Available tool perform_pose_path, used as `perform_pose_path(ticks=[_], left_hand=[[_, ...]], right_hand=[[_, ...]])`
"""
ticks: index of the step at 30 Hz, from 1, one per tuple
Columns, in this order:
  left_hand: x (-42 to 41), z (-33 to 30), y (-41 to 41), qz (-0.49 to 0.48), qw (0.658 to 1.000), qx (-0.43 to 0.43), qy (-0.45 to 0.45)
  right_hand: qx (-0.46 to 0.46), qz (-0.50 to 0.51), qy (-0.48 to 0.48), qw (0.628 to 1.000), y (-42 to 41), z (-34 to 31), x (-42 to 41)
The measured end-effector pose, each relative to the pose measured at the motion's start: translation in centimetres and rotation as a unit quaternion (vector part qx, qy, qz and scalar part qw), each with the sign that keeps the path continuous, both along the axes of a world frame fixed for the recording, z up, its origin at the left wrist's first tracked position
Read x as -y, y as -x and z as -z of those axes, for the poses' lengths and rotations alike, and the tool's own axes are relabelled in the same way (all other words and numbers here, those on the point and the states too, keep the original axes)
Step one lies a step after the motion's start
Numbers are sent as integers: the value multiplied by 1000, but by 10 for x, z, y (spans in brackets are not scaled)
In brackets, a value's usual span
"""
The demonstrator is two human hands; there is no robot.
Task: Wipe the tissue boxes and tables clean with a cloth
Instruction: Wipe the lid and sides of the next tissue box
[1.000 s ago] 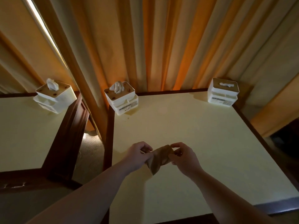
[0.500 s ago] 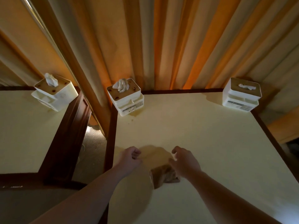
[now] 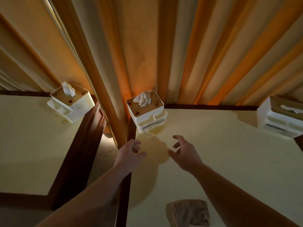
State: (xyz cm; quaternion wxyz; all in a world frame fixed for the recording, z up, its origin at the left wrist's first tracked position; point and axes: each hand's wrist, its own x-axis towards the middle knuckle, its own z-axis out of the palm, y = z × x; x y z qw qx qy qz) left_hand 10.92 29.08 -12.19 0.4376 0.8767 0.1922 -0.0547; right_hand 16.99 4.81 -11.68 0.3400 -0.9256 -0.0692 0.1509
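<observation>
Folded brown cloth (image 3: 190, 213) lying flat on the near part of the cream table (image 3: 229, 161), at the bottom of the view, gripped by neither hand. Middle tissue box (image 3: 146, 112) standing at the table's far left corner against the orange curtain (image 3: 147, 46), white tissue (image 3: 143, 99) sprouting from its brown lid, lower tray facing the viewer. Left hand (image 3: 130, 154) and right hand (image 3: 185, 153) both reaching forward over the tabletop, holding nothing; left fingers loosely curled, right fingers spread wide. Box lying straight ahead of both hands, just beyond the fingertips and between the two, slightly nearer the left; not touching. Cloth lying behind the hands, beneath the right forearm, hence closer to the right arm for retrieval. Probably heading for a two-handed lift or shift of the box ahead of wiping. Second tissue box (image 3: 70, 102) sitting on the neighbouring table (image 3: 24, 145) to the left, across a dark wooden edge (image 3: 78, 158) and a gap; third tissue box (image 3: 280, 117) resting at the far right corner, well apart.
</observation>
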Motion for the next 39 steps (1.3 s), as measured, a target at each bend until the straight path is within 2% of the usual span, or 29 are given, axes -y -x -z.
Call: perform_pose_path(ticks=[8, 13, 18, 22, 30, 39], left_hand=[[-28, 8, -63, -65, 996, 27, 53], [-34, 7, -101, -110, 988, 21, 109], [-31, 11, -115, -101, 981, 35, 163], [-31, 10, -119, -117, 977, 47, 170], [-14, -7, -94, -64, 986, 38, 147], [70, -20, -25, 29, 985, 46, 162]], right_hand=[[43, 54, -20, 997, -94, 0, -48], [4, 97, -83, 992, -123, 5, -70], [-30, 106, -169, 979, -131, 11, -78], [-31, 103, -166, 980, -133, 12, -79], [-19, 114, -191, 975, -87, 1, -43], [8, 184, -221, 958, 22, -23, 42]])
